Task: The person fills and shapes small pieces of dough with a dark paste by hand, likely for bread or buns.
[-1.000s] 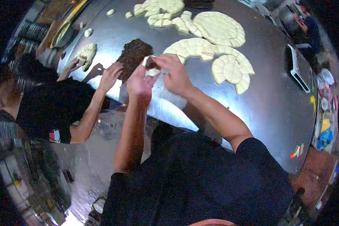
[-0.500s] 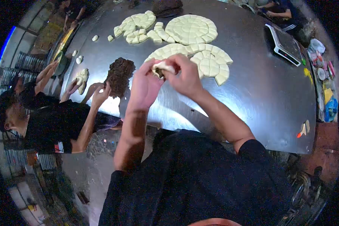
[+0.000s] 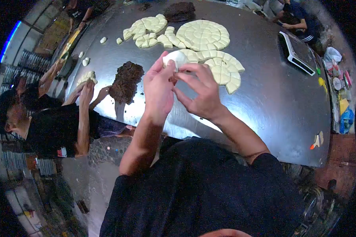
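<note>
My left hand [image 3: 158, 87] is raised over the metal table, its fingers and thumb wrapped round a smooth white dough ball [image 3: 177, 58]. Just to the right, my right hand [image 3: 203, 89] has its fingers spread, with the index fingertip close under the dough ball and the thumb apart below. Behind the hands lies a fan of cut dough pieces [image 3: 225, 71], partly covered by them. A crumbly heap of dark brown filling [image 3: 126, 82] sits left of my left hand.
A large scored dough round [image 3: 203, 34], more cut dough [image 3: 146, 27] and another dark block [image 3: 179, 12] lie farther back. At left, a co-worker's hands [image 3: 85, 89] press dough. A flat white-framed device [image 3: 296, 53] stands at the right edge of the metal table [image 3: 265, 114].
The dough's opening with dark filling has turned out of sight, and a smooth side shows. My right hand has drawn back with fingers spread. The co-worker's hand moved from the filling to the dough.
</note>
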`<state>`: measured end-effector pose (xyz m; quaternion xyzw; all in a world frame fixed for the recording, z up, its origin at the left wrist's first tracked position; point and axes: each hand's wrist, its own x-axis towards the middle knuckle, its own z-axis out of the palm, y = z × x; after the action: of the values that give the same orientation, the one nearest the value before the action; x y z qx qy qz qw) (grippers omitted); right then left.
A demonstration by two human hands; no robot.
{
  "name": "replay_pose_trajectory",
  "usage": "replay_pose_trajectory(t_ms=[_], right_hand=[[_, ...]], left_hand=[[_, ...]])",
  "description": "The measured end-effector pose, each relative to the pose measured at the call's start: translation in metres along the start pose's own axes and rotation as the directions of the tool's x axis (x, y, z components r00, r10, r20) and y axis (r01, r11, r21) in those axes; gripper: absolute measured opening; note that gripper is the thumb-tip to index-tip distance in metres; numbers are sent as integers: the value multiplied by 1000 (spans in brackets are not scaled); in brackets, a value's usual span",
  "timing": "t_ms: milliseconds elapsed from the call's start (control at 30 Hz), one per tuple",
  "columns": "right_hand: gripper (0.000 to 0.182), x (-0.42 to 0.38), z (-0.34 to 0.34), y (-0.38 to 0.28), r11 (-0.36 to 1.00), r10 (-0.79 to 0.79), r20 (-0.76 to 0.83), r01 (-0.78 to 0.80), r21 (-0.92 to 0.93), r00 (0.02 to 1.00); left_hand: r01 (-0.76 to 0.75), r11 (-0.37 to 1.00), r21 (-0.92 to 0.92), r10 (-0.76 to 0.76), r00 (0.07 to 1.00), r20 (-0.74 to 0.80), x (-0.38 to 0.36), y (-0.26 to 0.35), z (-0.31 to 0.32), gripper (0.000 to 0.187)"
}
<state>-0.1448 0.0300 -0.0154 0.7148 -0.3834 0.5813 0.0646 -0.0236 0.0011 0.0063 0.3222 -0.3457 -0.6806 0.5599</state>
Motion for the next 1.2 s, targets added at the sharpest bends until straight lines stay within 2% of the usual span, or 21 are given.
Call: replay_pose_trajectory(t_ms=[67, 100, 133, 167, 267, 300, 333, 433, 500, 533, 567, 633, 667, 733, 767, 800, 900, 933, 1033, 1100, 1200], right_hand=[[32, 5, -4, -2, 1000, 31, -64, -31, 4, 997], [31, 9, -7, -1, 996, 85, -123, -87, -5, 989], [28, 15, -9, -3, 958, 270, -75, -261, 119, 960], [28, 15, -10, -1, 959, 271, -78, -263, 108, 959], [26, 16, -4, 10, 994, -16, -66, 9, -109, 998], [26, 15, -5, 8, 994, -16, -62, 10, -107, 998], [26, 14, -6, 1, 996, -13, -31, 11, -84, 999], [26, 12, -6, -8, 1000, 18, -69, -16, 27, 997], [24, 7, -6, -3, 961, 256, -42, -249, 122, 966], [24, 7, -7, -2, 944, 300, -22, -293, 149, 954], [24, 9, -7, 1, 946, 298, -25, -291, 144, 954], [25, 11, -5, 5, 991, 1, -39, -6, -134, 999], [25, 11, -4, 6, 990, -60, -20, 56, -129, 998], [26, 10, -8, 0, 993, -74, -34, 70, -94, 997], [28, 7, -10, -4, 995, -84, -47, 81, -61, 995], [27, 3, -10, -8, 997, 30, -107, -38, -71, 994], [28, -7, -5, 12, 996, 73, -62, -77, -52, 995], [27, -9, -5, 18, 991, -1, -1, 1, -132, 1000], [22, -27, -11, 4, 996, 75, 159, -65, -68, 984], [16, -54, -14, 0, 990, 138, 214, -143, 7, 967], [8, -94, -20, 9, 869, 423, 321, -480, 122, 847]], left_hand=[[-27, 999, -25, 23, 990, -139, -8, 8, 18, 37], [-20, 999, -29, 16, 990, -138, -8, 4, 14, 37], [-39, 999, -5, 39, 998, -41, -7, -2, 8, 33], [-62, 998, 18, 61, 996, 61, -6, -5, 7, 31], [-39, 991, 128, 30, 997, 74, -5, 0, 10, 29], [-62, 976, 209, 41, 994, 103, -8, 3, 11, 29], [-92, 992, 88, 92, 996, 9, -12, 4, 15, 28], [-123, 990, 74, 129, 989, -79, -8, 6, 6, 28], [-122, 987, 105, 129, 990, -60, -14, 7, 11, 28], [-19, 982, 189, 14, 1000, 27, -15, 8, 8, 30], [21, 978, 207, -30, 999, 38, -12, 5, 4, 31], [98, 964, 246, -116, 991, 60, -7, 0, -4, 34], [12, 969, 246, -33, 996, 82, -11, 2, 0, 33], [-117, 965, 233, 106, 993, 60, -11, 5, 5, 32], [-112, 965, 236, 102, 993, 54, -11, 4, 4, 32], [-106, 947, 303, 88, 994, 70, -11, 1, 3, 30], [-61, 929, 364, 21, 993, 112, -17, -3, 9, 29], [-45, 889, 455, -11, 993, 119, -16, -4, 6, 28], [-130, 749, 650, 8, 982, 187, -9, -20, -19, 27], [-142, 564, 814, -15, 983, 182, -8, -35, -47, 20], [55, 436, 898, -88, 996, -19, -22, -86, -119, 13]])
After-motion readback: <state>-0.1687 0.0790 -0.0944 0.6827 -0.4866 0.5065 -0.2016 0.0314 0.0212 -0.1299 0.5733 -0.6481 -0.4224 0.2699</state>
